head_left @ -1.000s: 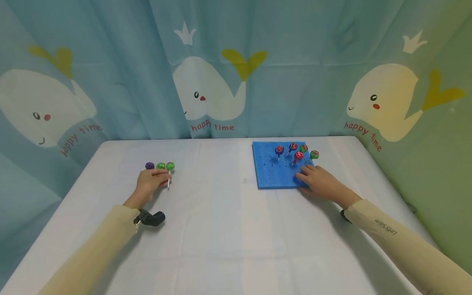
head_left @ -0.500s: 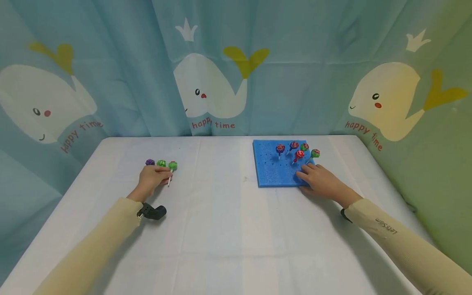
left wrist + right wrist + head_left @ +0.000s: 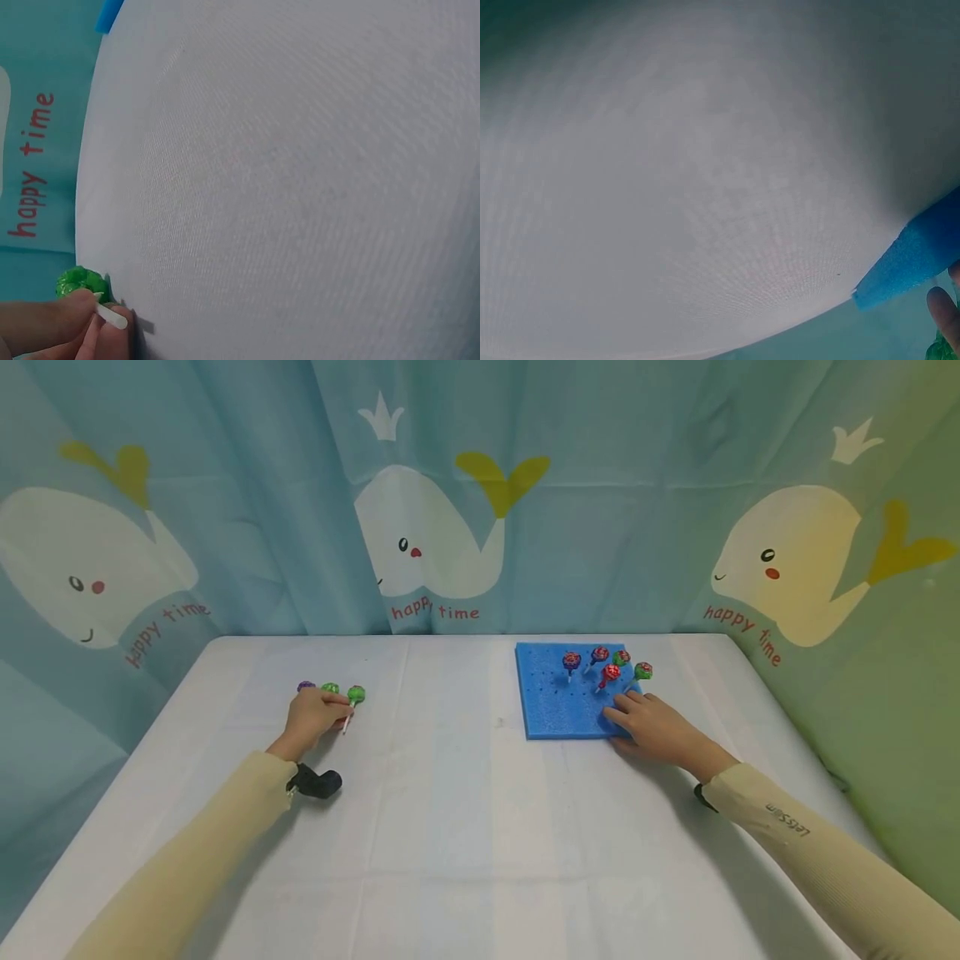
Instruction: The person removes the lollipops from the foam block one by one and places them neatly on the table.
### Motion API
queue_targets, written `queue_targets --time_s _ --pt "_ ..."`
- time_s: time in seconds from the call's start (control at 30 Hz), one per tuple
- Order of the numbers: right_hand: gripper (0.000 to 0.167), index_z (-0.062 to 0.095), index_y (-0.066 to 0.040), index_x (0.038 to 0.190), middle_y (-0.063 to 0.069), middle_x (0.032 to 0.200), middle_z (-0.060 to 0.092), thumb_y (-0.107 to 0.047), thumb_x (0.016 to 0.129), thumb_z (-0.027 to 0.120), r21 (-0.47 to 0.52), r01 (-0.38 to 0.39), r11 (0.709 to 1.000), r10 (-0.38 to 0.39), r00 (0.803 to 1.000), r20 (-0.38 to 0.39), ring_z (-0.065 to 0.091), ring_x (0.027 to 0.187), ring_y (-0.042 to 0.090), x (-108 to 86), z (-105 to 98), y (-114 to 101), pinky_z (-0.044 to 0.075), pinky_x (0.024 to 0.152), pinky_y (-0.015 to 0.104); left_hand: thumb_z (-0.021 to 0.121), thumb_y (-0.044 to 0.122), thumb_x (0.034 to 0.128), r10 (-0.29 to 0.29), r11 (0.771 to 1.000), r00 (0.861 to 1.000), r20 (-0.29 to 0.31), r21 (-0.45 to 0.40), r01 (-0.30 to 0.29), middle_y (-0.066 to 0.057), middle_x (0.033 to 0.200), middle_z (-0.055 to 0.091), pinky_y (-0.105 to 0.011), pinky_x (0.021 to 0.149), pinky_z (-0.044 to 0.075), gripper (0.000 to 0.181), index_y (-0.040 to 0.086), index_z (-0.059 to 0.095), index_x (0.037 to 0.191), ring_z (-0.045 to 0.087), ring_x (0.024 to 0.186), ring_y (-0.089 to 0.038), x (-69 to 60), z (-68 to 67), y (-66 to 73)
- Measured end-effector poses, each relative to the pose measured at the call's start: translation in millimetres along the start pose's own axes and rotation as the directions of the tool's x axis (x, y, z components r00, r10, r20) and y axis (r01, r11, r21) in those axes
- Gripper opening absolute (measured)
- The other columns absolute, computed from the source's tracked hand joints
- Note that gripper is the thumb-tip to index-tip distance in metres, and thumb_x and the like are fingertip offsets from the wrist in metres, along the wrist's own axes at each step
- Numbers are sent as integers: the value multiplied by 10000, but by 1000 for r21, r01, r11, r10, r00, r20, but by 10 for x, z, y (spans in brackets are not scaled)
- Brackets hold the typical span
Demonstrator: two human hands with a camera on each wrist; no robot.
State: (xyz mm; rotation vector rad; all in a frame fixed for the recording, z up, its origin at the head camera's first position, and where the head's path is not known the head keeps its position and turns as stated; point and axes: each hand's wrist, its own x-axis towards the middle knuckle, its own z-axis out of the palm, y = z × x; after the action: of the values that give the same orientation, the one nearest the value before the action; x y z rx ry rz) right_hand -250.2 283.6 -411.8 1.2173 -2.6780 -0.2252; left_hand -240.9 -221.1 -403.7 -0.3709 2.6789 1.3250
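Observation:
In the head view, my left hand point(image 3: 311, 721) pinches the white stick of a green-wrapped lollipop point(image 3: 356, 694). Its green head point(image 3: 78, 280) shows above the fingertips point(image 3: 78, 303) in the left wrist view. Behind that hand lie another green lollipop point(image 3: 330, 687) and a purple one point(image 3: 306, 686), their sticks hidden. On the right, my right hand point(image 3: 651, 727) grips the near right corner of a blue foam board point(image 3: 562, 714). Several lollipops stand in the board, among them a red one point(image 3: 611, 672) and a dark purple one point(image 3: 572, 661). Part of the board's right edge is hidden by the hand.
Rows of small holes dot the board's top. A white cloth covers the table point(image 3: 435, 802), and a whale-printed curtain point(image 3: 600, 552) hangs along its back and sides. A black wrist strap with a camera point(image 3: 317, 782) sits on the left wrist.
My left hand has shifted slightly to the right, and the green lollipop in it now leans more to the right. My right hand stays at the board's corner. The head view has tilted slightly.

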Motion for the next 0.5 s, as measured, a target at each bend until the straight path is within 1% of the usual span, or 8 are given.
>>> queue_targets --time_s 0.1,0.17,0.27,0.5 --pt "381 587 -67 1025 108 910 571 -293 775 766 -3 2 1000 -2 1000 -6 543 826 261 -2 3 3 538 700 431 592 78 902 32 999 999 -3 22 -32 -280 1138 608 -127 606 529 299 -106 612 1137 557 616 34 -5 -12 -4" --pt "384 588 -67 1027 110 914 573 -295 774 766 -2 5 1000 -5 1000 -5 544 830 263 -4 5 2 540 704 434 596 75 897 42 999 999 1 23 -42 -276 1112 618 -126 601 530 297 -109 615 1130 556 608 40 -10 -18 -6" --pt "387 586 -67 1029 112 919 575 -296 775 766 2 7 1000 -7 1000 -4 546 838 264 -5 6 -1 543 710 436 604 73 889 47 999 999 10 12 -47 -274 1094 626 -124 602 533 303 -115 614 1126 559 607 48 -20 -28 -3" --pt "376 589 -66 1027 106 908 570 -284 776 766 3 2 1000 -2 1000 -9 544 823 261 -4 0 0 539 699 434 580 60 910 56 998 997 51 -16 -55 -299 1137 594 -103 634 529 319 -146 585 1152 558 649 57 -35 -61 15"
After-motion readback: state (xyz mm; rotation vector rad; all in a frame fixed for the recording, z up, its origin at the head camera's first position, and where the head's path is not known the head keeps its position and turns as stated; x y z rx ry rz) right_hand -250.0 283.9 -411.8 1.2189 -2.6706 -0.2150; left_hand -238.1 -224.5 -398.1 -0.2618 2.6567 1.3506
